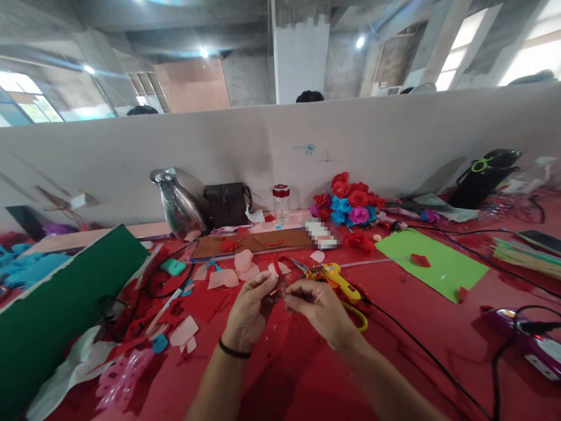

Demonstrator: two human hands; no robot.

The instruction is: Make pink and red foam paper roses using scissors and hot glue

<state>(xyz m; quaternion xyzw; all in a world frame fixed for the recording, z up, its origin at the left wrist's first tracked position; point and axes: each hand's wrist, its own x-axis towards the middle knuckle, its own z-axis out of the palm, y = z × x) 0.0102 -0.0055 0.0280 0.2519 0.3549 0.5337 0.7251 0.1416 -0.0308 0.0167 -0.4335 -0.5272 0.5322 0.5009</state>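
Both hands meet over the red table, close to each other. My left hand (254,301), with a dark band on its wrist, is pinched shut on a narrow red paper strip (276,264) that stands up past the thumb. My right hand (313,304) has its thumb and fingers pressed together beside the left fingertips; what lies between them is too small to make out. Just beyond the right hand lie a yellow glue gun (346,285) and scissors with a yellow handle (360,318). Pale pink petals (246,266) are scattered past the left hand.
A green board (65,316) leans at the left. Red, blue and magenta paper flowers (350,199) lie at the back, near a lidded glass jar (281,204), a black bag (225,204) and a steel jug (179,202). A lime-green sheet (432,263) and a power strip (532,342) are at the right.
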